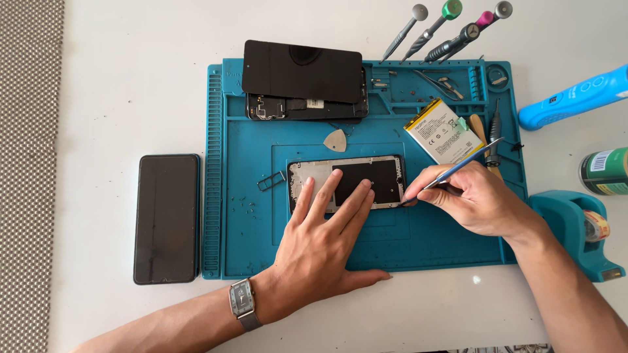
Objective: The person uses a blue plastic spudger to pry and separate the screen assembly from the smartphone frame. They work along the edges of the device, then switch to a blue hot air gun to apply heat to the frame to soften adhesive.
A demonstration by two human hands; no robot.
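An opened phone frame (pixel 366 178) with a black inner panel lies flat in the middle of a blue work mat (pixel 248 242). My left hand (pixel 320 242) rests flat on it, fingers spread, pressing it down. My right hand (pixel 474 199) holds a thin blue-handled metal tool (pixel 458 168) like a pen, with its tip at the frame's right edge. A white and yellow phone battery (pixel 439 131) lies on the mat just beyond my right hand. A grey triangular pick (pixel 335 140) sits above the frame.
A second opened phone with a black back cover (pixel 302 72) lies at the mat's top. A black phone (pixel 167 218) lies left of the mat. Several screwdrivers (pixel 445 29), a blue handheld device (pixel 575 97), a green can (pixel 603 171) and a teal tape dispenser (pixel 575 232) stand at the right.
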